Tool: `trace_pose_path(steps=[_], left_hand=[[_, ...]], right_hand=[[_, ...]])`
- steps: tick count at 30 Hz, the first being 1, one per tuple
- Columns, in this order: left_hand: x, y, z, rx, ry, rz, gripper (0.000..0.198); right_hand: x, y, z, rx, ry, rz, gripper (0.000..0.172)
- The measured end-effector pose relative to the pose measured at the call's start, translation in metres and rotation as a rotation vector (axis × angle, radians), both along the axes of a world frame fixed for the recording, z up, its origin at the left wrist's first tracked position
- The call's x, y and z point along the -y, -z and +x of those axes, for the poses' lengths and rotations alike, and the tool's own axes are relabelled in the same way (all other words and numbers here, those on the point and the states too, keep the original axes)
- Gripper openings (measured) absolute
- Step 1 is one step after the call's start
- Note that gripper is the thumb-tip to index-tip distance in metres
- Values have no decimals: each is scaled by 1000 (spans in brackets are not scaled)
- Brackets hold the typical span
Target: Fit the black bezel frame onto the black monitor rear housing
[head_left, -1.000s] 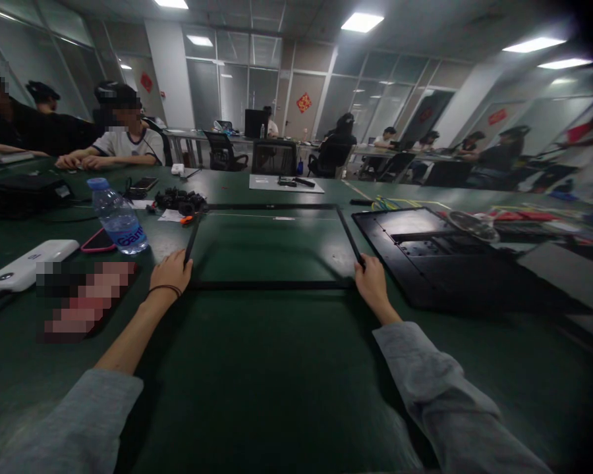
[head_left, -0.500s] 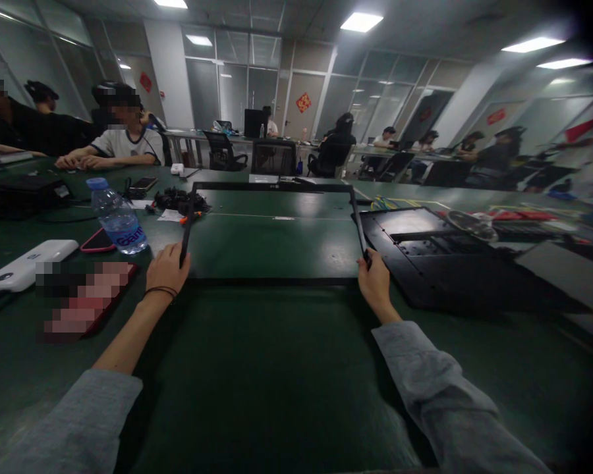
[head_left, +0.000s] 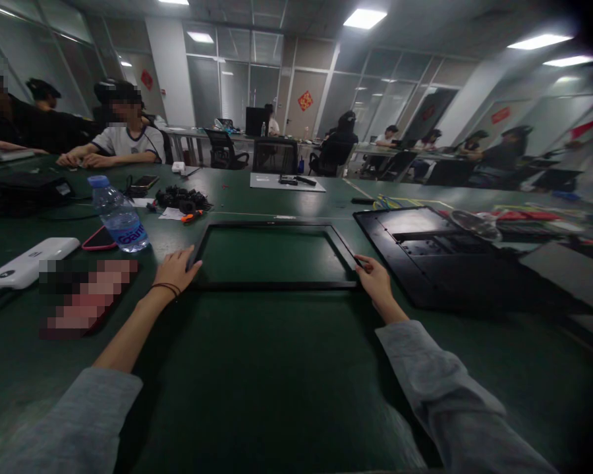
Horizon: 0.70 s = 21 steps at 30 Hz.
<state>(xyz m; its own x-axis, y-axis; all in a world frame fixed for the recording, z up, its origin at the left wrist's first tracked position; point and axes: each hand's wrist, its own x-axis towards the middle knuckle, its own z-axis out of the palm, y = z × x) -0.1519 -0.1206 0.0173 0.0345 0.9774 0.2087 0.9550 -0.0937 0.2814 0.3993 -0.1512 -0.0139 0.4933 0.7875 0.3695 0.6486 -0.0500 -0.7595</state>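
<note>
The left hand (head_left: 174, 271) and right hand (head_left: 377, 283), both partly closed, hold opposite sides of a black frame (head_left: 277, 286).

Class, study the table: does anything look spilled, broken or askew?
Only the bottle at left appears to lean; it stands on its base, so that's probably lens distortion. No spill shows, and the black frame looks unbroken.

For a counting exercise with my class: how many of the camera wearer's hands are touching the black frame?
2: the left hand at the left side of the black frame, the right hand at its right. Neither is hidden.
</note>
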Motion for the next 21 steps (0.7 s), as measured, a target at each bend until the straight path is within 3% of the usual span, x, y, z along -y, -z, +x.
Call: trace_pose_path(steps=[4,7,15,21], left_hand=[[6,-1,11,120,240,-30,64],[13,-4,20,132,342,-73,59],[16,-8,27,196,344,-120,45],[13,-5,29,267,304,-70,48]], right_hand=[[4,-4,0,-26,14,26,54],[7,-8,0,-59,31,44,53],[12,-24,2,-175,-32,70,45],[14,-44,-3,-297,-83,124,41]])
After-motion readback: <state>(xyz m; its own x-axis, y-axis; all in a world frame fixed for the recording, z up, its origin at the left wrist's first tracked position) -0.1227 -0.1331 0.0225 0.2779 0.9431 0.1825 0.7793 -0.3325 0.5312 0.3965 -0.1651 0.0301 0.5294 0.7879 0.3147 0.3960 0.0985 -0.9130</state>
